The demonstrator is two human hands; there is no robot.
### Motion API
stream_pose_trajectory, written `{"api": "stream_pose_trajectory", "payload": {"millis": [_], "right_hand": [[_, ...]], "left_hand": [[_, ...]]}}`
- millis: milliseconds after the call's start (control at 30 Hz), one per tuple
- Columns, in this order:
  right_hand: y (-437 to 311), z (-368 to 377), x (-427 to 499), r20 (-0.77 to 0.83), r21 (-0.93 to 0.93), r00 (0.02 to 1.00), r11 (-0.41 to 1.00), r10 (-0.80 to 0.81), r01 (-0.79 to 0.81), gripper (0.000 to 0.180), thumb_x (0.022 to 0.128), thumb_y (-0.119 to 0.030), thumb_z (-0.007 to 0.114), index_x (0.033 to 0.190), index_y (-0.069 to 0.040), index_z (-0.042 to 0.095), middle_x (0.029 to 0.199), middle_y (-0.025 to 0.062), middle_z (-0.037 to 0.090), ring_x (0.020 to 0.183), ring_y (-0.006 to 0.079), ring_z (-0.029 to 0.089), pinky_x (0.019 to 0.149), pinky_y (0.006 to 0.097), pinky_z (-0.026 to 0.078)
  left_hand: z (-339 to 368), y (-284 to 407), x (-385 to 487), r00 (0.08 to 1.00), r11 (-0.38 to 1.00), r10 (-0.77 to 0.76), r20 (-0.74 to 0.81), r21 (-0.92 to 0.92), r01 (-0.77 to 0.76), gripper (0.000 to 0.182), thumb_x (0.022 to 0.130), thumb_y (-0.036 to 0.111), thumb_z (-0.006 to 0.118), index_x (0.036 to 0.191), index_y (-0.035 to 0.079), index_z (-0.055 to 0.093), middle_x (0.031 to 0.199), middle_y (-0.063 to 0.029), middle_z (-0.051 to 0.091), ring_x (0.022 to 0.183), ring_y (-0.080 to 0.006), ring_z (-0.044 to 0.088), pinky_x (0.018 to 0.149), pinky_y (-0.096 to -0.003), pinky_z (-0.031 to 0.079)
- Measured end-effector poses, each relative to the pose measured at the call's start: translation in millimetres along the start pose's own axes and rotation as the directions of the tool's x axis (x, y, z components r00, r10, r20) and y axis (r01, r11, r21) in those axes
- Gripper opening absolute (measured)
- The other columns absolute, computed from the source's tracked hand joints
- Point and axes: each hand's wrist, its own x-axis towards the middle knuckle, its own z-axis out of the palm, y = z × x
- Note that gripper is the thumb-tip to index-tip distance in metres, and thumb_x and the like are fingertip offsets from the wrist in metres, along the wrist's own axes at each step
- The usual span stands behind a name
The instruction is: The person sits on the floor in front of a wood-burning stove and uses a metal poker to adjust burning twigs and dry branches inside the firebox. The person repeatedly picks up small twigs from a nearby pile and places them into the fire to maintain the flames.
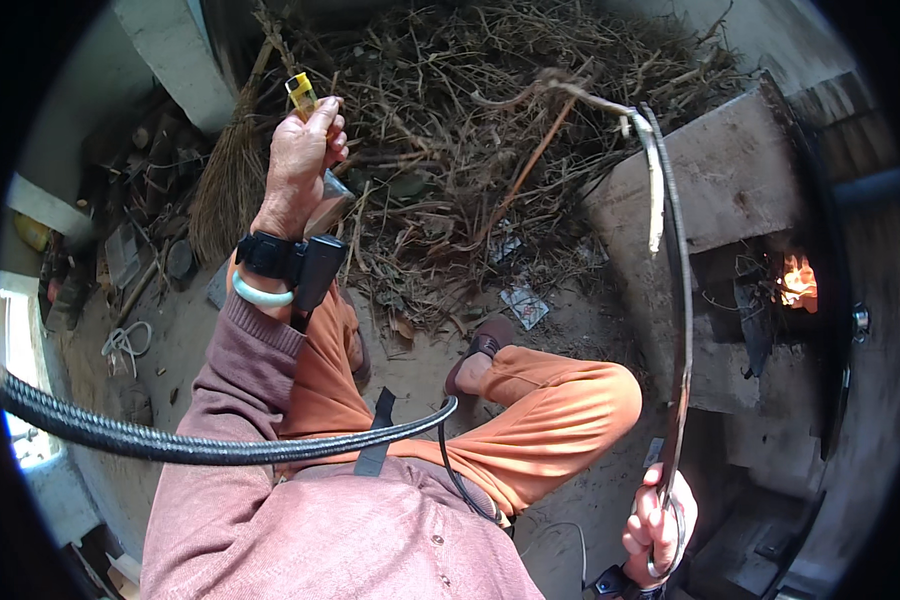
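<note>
My left hand (pixel 300 154), at the upper left, is closed around a yellow lighter (pixel 301 91) whose top sticks out past the thumb. Something thin and clear, perhaps a plastic bag (pixel 330 201), shows beneath that hand. At the lower right, my right hand (pixel 656 525) grips the looped handle of long metal fire tongs (pixel 684 322). The tongs reach upward, with a pale stick (pixel 655 180) at their far end. Flames (pixel 799 283) burn inside the opening of a stove (pixel 727 172) on the right, with dark twigs and a charred scrap at its mouth.
A big heap of dry brushwood (pixel 450 150) fills the floor ahead. A straw broom (pixel 232 180) leans at the left, near cut logs (pixel 157 142). A printed wrapper (pixel 525 306) lies by my foot. A braided black cable (pixel 217 448) crosses in front of my body.
</note>
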Motion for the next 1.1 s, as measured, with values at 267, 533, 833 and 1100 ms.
{"api": "stream_pose_trajectory", "payload": {"millis": [267, 533, 833, 1100], "right_hand": [[12.0, -14.9, -6.8, -0.044, -0.017, 0.987, 0.988, -0.152, 0.152, 0.042, 0.082, -0.008, 0.063, 0.114, 0.005, 0.040, 0.061, -0.0022, 0.038, 0.039, 0.0003, 0.022, 0.034, 0.0176, 0.015], [24.9, -36.2, -12.6, -0.177, -0.059, 0.969, 0.984, -0.175, 0.167, 0.043, 0.078, -0.011, 0.069, 0.110, 0.004, 0.045, 0.058, -0.0053, 0.036, 0.040, 0.0009, 0.025, 0.035, 0.0174, 0.018], [98.8, -106.5, 21.1, -0.278, -0.717, 0.935, 0.696, -0.219, -0.050, 0.034, 0.082, -0.011, 0.059, 0.112, 0.002, 0.050, 0.080, -0.0017, 0.051, 0.070, 0.0047, 0.045, 0.061, 0.0207, 0.041], [160.2, -124.5, 54.0, -0.390, -0.374, 0.905, 0.869, 0.169, -0.324, 0.022, 0.086, -0.025, 0.058, 0.093, -0.004, 0.058, 0.065, -0.0069, 0.046, 0.051, 0.0021, 0.039, 0.045, 0.0186, 0.034]], "left_hand": [[9.4, -6.1, -1.9, 0.998, 0.998, -0.053, -0.013, 0.040, 0.054, 0.014, 0.089, 0.017, 0.058, 0.098, 0.007, 0.055, 0.070, 0.0032, 0.047, 0.057, -0.0059, 0.042, 0.051, -0.0208, 0.038], [20.7, -14.3, -3.5, 0.996, 0.996, -0.060, 0.064, 0.066, 0.056, 0.014, 0.089, 0.018, 0.058, 0.096, 0.007, 0.054, 0.068, 0.0027, 0.050, 0.053, -0.0054, 0.045, 0.048, -0.0211, 0.041], [28.8, -27.7, -2.3, 0.982, 0.985, -0.139, 0.131, 0.121, 0.123, 0.014, 0.091, 0.018, 0.055, 0.101, 0.007, 0.054, 0.067, 0.0057, 0.045, 0.054, -0.0035, 0.039, 0.048, -0.0186, 0.034], [14.4, -28.4, 6.4, 0.984, 0.969, -0.135, 0.120, 0.224, 0.105, 0.014, 0.091, 0.017, 0.056, 0.100, 0.007, 0.056, 0.069, 0.0056, 0.047, 0.057, -0.0037, 0.043, 0.049, -0.0175, 0.037]]}}
